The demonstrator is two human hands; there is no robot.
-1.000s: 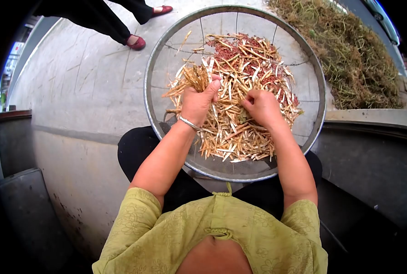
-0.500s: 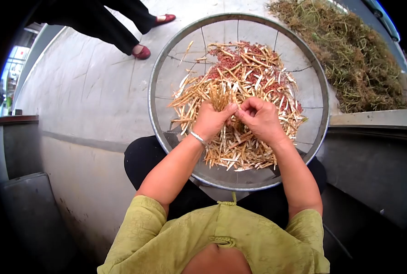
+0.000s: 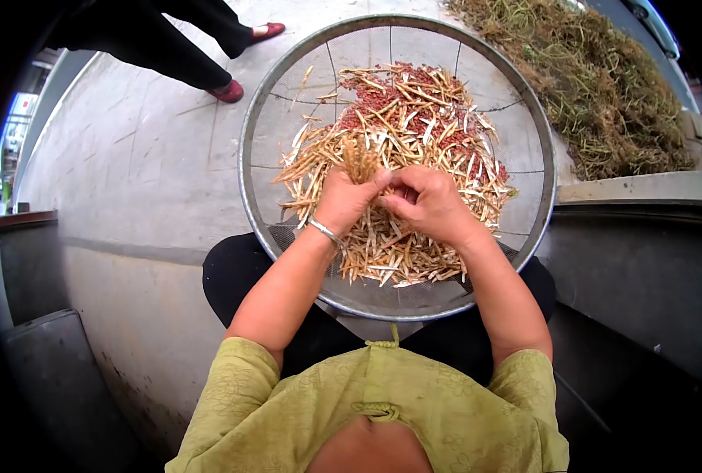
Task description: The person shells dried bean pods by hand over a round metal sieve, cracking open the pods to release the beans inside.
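Observation:
A large round sieve (image 3: 546,150) with a metal rim rests across my lap. In it lies a heap of dry tan bean pods (image 3: 402,256), with small red beans (image 3: 375,98) spread toward the far side. My left hand (image 3: 343,201) is closed round a bunch of dry pods (image 3: 360,160) that sticks up past the fingers. Close against it, my right hand (image 3: 430,205) is closed, thumb and fingers pinched together near the left thumb. What the right fingers pinch is hidden.
A person in dark trousers and red shoes (image 3: 226,91) stands at the upper left on the pale concrete floor (image 3: 146,173). A pile of dried plants (image 3: 595,94) lies at the upper right beside a low ledge (image 3: 642,188). A dark grey panel (image 3: 59,363) stands at the lower left.
The whole view has shifted slightly, so the sieve sits a little further left and up. My right fingers have curled more. My left hand keeps its bunch of pods.

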